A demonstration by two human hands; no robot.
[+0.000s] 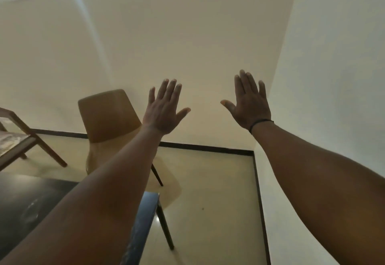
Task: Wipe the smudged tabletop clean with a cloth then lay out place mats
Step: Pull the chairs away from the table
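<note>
Both arms reach forward at chest height, backs of the hands toward me. My left hand (163, 108) is flat with fingers spread and holds nothing. My right hand (250, 102), a thin black band at its wrist, is likewise flat, spread and empty. A dark tabletop (27, 206) with pale smudges lies at the lower left, partly under my left forearm. No cloth and no place mats are in view.
A tan moulded chair (108, 117) with dark legs stands past the table's far corner. A wooden-framed chair (18, 144) is at the left edge. Cream walls meet in a corner ahead, and a wall runs close on the right. The floor is pale tile.
</note>
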